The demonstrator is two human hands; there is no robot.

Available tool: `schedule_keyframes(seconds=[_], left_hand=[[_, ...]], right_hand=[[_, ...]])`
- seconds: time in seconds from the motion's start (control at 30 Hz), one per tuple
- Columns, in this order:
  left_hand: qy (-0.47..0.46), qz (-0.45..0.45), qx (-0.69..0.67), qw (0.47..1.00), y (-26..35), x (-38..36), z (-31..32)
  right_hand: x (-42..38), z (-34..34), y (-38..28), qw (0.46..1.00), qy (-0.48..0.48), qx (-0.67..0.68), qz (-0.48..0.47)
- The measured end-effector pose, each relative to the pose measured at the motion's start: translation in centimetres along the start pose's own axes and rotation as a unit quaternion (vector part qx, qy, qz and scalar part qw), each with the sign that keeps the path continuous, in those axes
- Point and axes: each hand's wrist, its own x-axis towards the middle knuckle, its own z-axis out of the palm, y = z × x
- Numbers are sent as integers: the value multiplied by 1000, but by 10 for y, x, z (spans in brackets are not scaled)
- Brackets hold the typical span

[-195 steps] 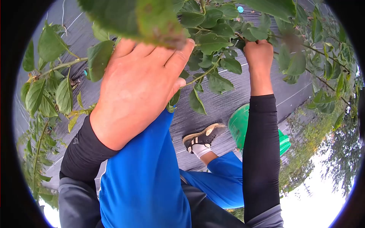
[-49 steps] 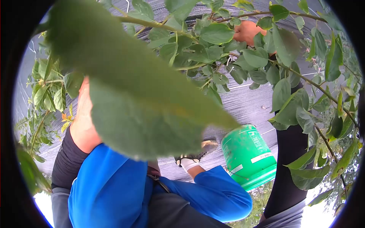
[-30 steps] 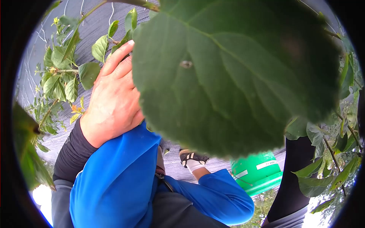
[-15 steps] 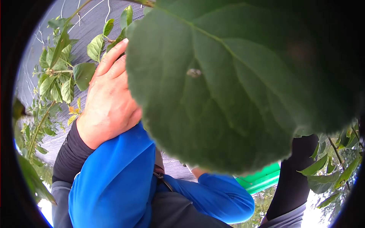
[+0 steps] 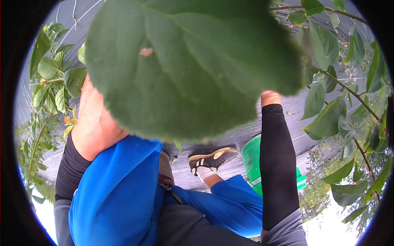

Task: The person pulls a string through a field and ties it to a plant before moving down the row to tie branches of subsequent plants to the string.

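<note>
A big green leaf (image 5: pixel 188 74) hangs close in front of the camera and covers much of the middle. At the left, the back of my left hand (image 5: pixel 95 119) shows over my blue-clad knee (image 5: pixel 119 180); the leaf hides its fingers. Only the wrist end of my right hand (image 5: pixel 271 97) shows, beyond a black sleeve (image 5: pixel 280 160); its fingers are behind the leaf. What either hand holds, if anything, is hidden.
Leafy branches (image 5: pixel 328 110) stand on the right and more foliage (image 5: pixel 51 90) on the left. Dark ground cover (image 5: pixel 287 110) lies below. A green bucket (image 5: pixel 252 158) sits beside my shoe (image 5: pixel 213 159).
The large leaf has shifted left and up in view. My right forearm has come in toward the middle, and the shoe and bucket now show. My left hand's fingers are now covered.
</note>
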Motion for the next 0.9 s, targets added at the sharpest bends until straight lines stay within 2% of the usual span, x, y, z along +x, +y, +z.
schedule_keyframes(seconds=[0.1, 0.17, 0.27, 0.37, 0.4, 0.57, 0.67, 0.9], left_hand=[[-22, -14, 4, 1000, -4, -14, 6], [-41, -24, 7, 999, -2, -16, 7], [-87, -69, 16, 994, 3, -16, 2], [-91, -79, 5, 993, 4, -16, 0], [-89, -74, 10, 993, 3, -16, 0], [-73, -44, 26, 996, 5, -7, -3], [-27, 26, 32, 999, 7, 7, -10], [2, 37, -7, 999, 3, 6, -4]], right_hand=[[-45, 8, 25, 998, 18, 57, 7], [-3, 4, 9, 995, 32, 94, 8], [14, 10, 15, 988, 48, 150, 5], [-13, 28, 29, 976, 61, 207, 1], [4, 30, 18, 972, 65, 228, -1], [-50, 38, 42, 942, 94, 322, -8], [-67, 30, 59, 920, 116, 374, -20], [-95, 36, 76, 852, 151, 493, -90]])
